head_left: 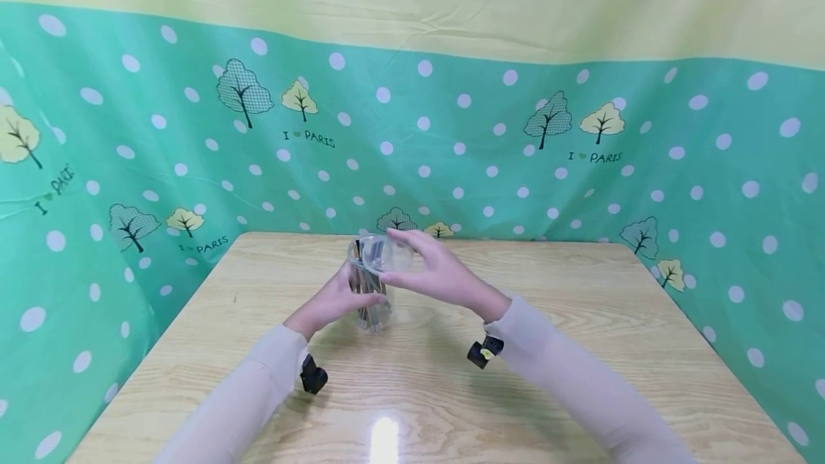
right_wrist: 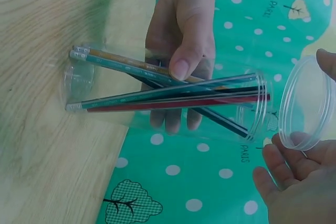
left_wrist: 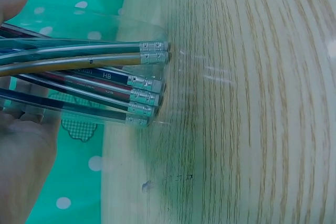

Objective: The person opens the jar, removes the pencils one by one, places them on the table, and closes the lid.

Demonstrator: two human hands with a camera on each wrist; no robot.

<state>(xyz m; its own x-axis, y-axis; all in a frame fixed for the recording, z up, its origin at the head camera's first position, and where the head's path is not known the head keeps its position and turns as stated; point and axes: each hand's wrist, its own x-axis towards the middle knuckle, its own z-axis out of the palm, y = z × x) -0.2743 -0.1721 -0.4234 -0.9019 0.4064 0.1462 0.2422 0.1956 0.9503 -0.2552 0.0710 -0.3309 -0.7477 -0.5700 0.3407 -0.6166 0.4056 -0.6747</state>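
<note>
- Clear jar (right_wrist: 118, 85): roughly upright, at 11 o'clock from the middle of the wooden table (head_left: 644, 321); whether its base touches the wood, I cannot tell.
- Pencils (right_wrist: 173, 100): leaning inside, eraser ends down.
- Clear lid (right_wrist: 307, 103): at the jar's 1 o'clock, just beside the uncovered mouth.
- Left hand (head_left: 338, 298): at 8 o'clock, fingers and thumb curled round the jar.
- Right hand (head_left: 441, 271): towards 3 o'clock, pinching the lid's rim.
- Dotted green curtain (head_left: 451, 127): at 12 o'clock, beyond the table.

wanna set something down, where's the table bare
Tabletop is bare right of the right sleeve to the spotted curtain, and left of the left sleeve. Crowded: far middle, left hand holding a clear jar of pencils, right hand its lid.
</note>
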